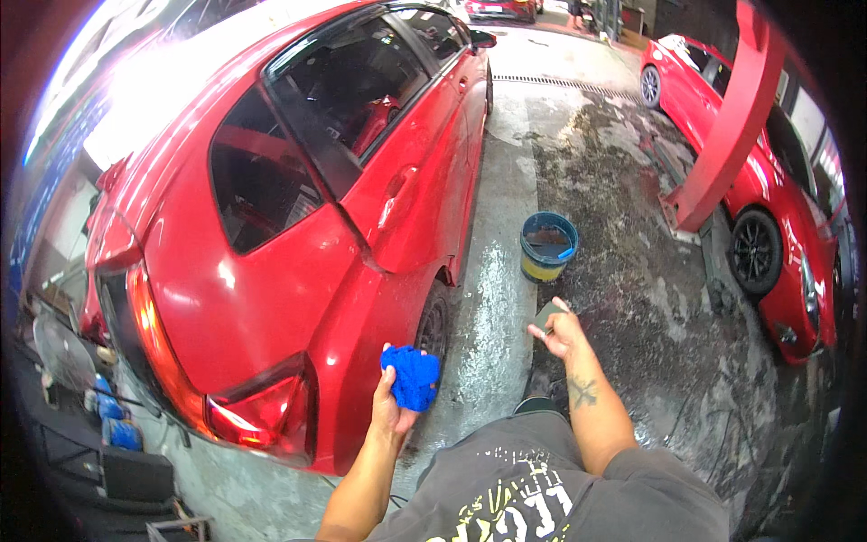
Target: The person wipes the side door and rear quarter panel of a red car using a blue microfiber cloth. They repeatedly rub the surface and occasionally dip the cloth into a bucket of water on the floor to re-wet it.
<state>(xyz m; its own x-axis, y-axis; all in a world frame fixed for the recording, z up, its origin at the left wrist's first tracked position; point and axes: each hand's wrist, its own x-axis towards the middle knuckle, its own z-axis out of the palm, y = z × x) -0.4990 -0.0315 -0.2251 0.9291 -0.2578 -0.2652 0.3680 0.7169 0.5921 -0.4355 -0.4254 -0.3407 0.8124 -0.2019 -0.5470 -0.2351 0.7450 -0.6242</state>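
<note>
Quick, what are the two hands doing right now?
Left hand: closed on a crumpled blue cloth.
Right hand: holding a small flat grayish piece; exactly what, I can't tell.

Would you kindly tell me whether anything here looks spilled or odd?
The floor around the upright bucket shines wet, with dark blotches on the right; what wetted it cannot be told.

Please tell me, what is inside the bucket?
Inside the bucket is what looks like dark water, with a small bright blue thing at the near right edge. The water hides the bottom and anything lying there.
</note>
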